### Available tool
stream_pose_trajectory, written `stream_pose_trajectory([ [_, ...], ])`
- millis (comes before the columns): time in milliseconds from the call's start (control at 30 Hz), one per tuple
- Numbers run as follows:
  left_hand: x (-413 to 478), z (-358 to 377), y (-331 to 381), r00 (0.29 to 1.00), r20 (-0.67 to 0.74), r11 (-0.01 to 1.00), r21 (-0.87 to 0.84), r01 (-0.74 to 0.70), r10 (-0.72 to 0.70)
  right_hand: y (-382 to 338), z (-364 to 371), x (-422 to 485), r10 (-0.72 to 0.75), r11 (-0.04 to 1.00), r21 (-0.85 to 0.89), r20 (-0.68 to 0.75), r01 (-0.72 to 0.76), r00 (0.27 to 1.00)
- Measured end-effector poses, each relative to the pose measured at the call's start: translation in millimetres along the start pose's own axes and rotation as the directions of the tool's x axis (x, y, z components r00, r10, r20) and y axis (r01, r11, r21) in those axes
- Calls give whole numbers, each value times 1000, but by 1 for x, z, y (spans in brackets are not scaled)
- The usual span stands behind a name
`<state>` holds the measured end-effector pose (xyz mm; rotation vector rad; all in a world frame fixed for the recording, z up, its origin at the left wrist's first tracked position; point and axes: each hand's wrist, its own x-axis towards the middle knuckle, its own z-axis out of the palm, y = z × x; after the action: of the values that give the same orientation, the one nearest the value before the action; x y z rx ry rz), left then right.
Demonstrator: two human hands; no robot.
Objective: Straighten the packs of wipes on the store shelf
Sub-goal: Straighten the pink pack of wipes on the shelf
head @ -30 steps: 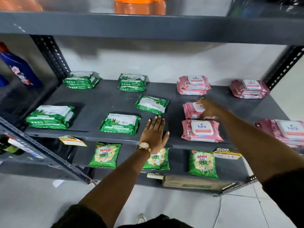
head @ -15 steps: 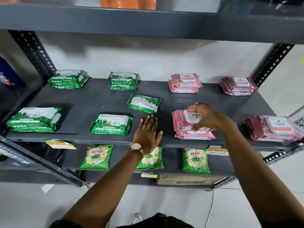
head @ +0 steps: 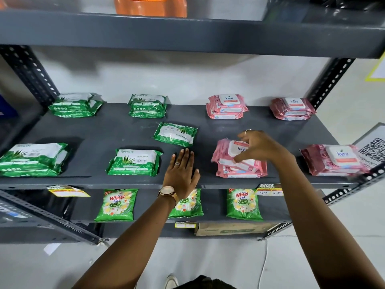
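In the head view, the right hand (head: 257, 148) grips the upper pink Kara wipes pack (head: 233, 150), thumb against its near edge and fingers over the white lid, on top of a second pink pack (head: 241, 171) near the front of the grey shelf (head: 116, 132). The left hand (head: 181, 173) lies flat and open on the bare shelf beside that stack, holding nothing.

The held pack sits askew: its long axis runs roughly left to right but is tilted, the left end reaching over the lower pack's edge, and its label reads upside down, so its top faces the person. The lower pack lies square to the shelf front.

The risk, as I judge it, is that turning the slick top pack drags the lower one out of line or toward the shelf lip, where it could slide off.

A single green Origami pack (head: 175, 134) farther back also lies rotated, its lettering reversed, still needing straightening.
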<state>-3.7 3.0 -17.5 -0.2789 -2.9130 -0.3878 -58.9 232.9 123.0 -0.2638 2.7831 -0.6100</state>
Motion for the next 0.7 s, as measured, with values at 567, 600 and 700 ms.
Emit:
stream_pose_trajectory([
  [567,0,1,0,1000,-6,999,34,1,-1,8,3,-19,-359,735,-612,16,293,933],
  [600,0,2,0,1000,-6,999,32,0,0,8,7,-17,-383,694,-638,67,334,921],
  [700,0,1,1,1000,-8,1000,29,-2,2,8,11,-11,-372,650,-668,139,364,918],
])
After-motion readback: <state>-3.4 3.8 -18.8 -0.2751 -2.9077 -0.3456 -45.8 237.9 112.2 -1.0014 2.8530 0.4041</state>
